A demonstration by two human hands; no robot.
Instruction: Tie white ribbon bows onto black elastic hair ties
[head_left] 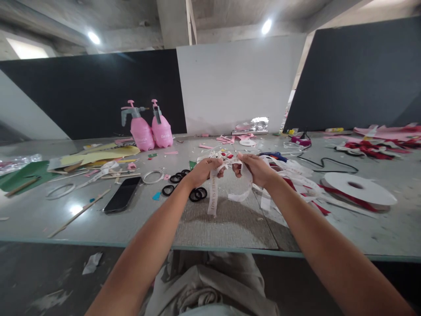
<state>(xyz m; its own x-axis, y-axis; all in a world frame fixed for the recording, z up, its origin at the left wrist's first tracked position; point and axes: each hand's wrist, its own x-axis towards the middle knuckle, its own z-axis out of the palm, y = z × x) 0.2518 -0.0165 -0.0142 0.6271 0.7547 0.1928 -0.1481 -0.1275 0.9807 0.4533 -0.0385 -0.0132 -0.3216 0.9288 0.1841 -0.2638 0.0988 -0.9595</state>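
Both of my hands are raised over the middle of the table, close together, with a white printed ribbon (213, 193) between them. My left hand (207, 171) pinches the ribbon, and one lettered end hangs down below it. My right hand (255, 169) grips the same ribbon on the other side, where a loop curls under the fingers to a loose end. Black elastic bands (198, 194) lie on the table just left of the ribbon. More white and red ribbon pieces (304, 184) are heaped beside my right forearm.
Left of me are a phone (123, 195), a thin wooden stick (79, 214) and two pink spray bottles (142, 133). A white ribbon spool (371, 189) lies at the right. A black cable (329, 166) and a red-and-white ribbon pile (368, 149) are farther back.
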